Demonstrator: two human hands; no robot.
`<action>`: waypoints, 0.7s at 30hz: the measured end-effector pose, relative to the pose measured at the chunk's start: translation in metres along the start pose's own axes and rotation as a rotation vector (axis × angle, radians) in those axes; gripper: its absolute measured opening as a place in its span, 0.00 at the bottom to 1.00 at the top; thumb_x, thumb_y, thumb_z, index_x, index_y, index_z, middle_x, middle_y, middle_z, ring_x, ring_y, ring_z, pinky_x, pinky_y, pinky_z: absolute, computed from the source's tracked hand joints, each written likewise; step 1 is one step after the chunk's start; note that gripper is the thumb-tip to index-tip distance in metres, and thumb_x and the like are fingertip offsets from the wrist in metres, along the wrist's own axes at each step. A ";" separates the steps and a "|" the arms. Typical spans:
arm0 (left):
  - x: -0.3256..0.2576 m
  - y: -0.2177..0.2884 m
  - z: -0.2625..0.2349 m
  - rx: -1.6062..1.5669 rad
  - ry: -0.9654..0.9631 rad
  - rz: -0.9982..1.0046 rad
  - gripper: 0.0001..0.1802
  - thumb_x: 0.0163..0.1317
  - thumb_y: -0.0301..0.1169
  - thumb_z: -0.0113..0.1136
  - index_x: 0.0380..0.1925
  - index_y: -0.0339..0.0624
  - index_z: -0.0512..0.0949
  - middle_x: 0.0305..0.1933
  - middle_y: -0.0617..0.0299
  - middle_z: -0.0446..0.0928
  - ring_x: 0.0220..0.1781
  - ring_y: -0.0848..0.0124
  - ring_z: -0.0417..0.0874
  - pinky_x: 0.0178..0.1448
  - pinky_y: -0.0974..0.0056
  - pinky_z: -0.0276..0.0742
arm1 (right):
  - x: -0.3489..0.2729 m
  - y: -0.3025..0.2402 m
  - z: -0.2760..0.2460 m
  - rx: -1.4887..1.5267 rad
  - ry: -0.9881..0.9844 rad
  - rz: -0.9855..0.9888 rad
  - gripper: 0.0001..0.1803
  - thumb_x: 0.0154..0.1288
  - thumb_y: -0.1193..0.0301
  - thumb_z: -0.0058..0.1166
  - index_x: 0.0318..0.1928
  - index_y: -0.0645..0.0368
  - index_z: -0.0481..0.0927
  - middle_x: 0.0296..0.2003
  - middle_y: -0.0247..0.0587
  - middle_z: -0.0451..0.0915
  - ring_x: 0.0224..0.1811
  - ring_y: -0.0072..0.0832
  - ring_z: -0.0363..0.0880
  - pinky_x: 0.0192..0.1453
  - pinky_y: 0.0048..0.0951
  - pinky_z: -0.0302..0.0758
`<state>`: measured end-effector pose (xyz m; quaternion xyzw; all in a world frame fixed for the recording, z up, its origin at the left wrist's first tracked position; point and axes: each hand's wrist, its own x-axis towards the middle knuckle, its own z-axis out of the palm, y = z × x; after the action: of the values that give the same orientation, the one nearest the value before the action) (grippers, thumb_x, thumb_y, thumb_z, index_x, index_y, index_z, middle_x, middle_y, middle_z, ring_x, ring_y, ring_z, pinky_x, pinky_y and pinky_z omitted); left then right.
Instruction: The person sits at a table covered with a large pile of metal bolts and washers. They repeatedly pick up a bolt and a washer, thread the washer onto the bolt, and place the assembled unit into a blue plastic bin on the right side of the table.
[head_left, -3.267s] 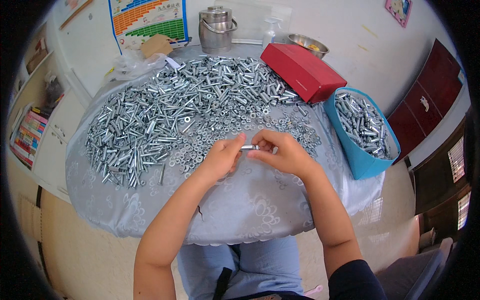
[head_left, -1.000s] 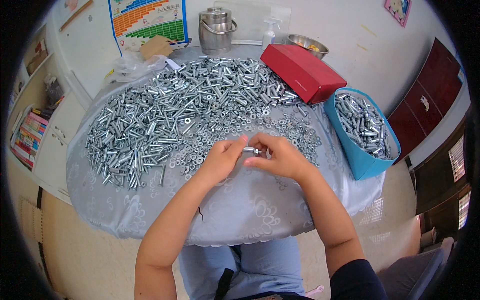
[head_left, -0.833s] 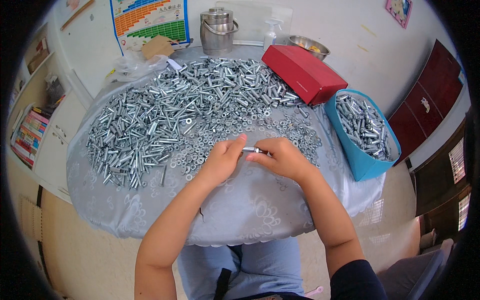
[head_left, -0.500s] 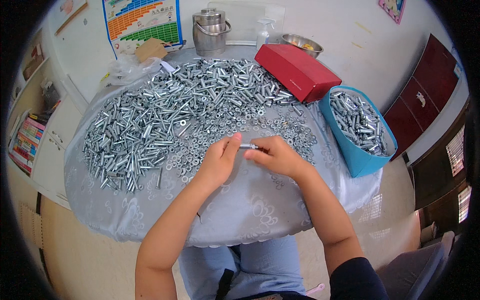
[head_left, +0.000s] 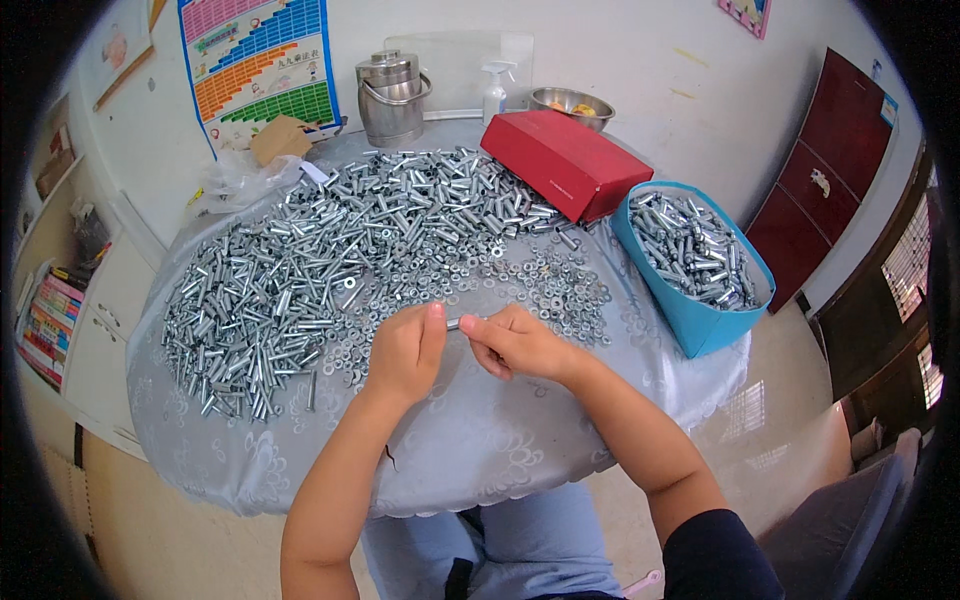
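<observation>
Many loose bolts and sleeves (head_left: 260, 300) lie heaped left of and beyond the left hand (head_left: 405, 345). That hand is curled, thumb upright, around one end of a short metal piece (head_left: 453, 324); the piece spans the small gap between the hands. The right hand (head_left: 520, 345) has its thumb pressed on the other end in a narrow pinch; how far the parts are joined, cannot tell. Just beyond the right hand: scattered nuts and washers (head_left: 555, 288). Further right, a blue bin (head_left: 690, 325), well filled with metal pieces (head_left: 690, 250) that appear to be assembled.

Progress (judged): one piece in work; a good batch seems done, in the bin; the loose stock on the table is large, so much seems left.

Writing, same order: book spines (head_left: 52, 330), far left of the left hand, too small to read. Wall chart (head_left: 265, 80), beyond the left hand, printed in coloured stepped blocks. Red box (head_left: 565, 165), beyond the right hand, bears one small pale line, illegible.
</observation>
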<state>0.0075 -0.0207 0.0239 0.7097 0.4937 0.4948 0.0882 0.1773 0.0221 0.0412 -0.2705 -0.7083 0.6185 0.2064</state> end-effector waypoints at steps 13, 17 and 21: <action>-0.006 -0.008 0.006 -0.042 -0.083 -0.201 0.28 0.66 0.41 0.36 0.13 0.31 0.68 0.14 0.46 0.68 0.18 0.52 0.69 0.25 0.56 0.62 | 0.002 -0.002 0.000 -0.058 0.075 -0.023 0.24 0.64 0.55 0.44 0.18 0.60 0.70 0.10 0.30 0.64 0.12 0.17 0.60 0.16 0.21 0.57; -0.005 -0.003 0.003 -0.040 -0.069 -0.111 0.26 0.66 0.38 0.37 0.13 0.32 0.68 0.15 0.47 0.68 0.19 0.50 0.69 0.25 0.55 0.62 | 0.000 -0.008 -0.001 0.114 0.030 0.113 0.24 0.64 0.54 0.44 0.17 0.57 0.68 0.09 0.31 0.64 0.09 0.18 0.60 0.14 0.20 0.55; -0.002 0.005 0.005 -0.022 -0.001 -0.044 0.23 0.66 0.36 0.38 0.15 0.32 0.67 0.16 0.49 0.68 0.20 0.53 0.69 0.27 0.57 0.63 | 0.003 -0.005 -0.004 0.253 0.062 0.156 0.23 0.65 0.56 0.42 0.17 0.58 0.67 0.09 0.33 0.64 0.10 0.19 0.60 0.14 0.21 0.55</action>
<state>0.0144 -0.0233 0.0237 0.6979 0.5037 0.4978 0.1068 0.1768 0.0264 0.0468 -0.3153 -0.5948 0.7084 0.2121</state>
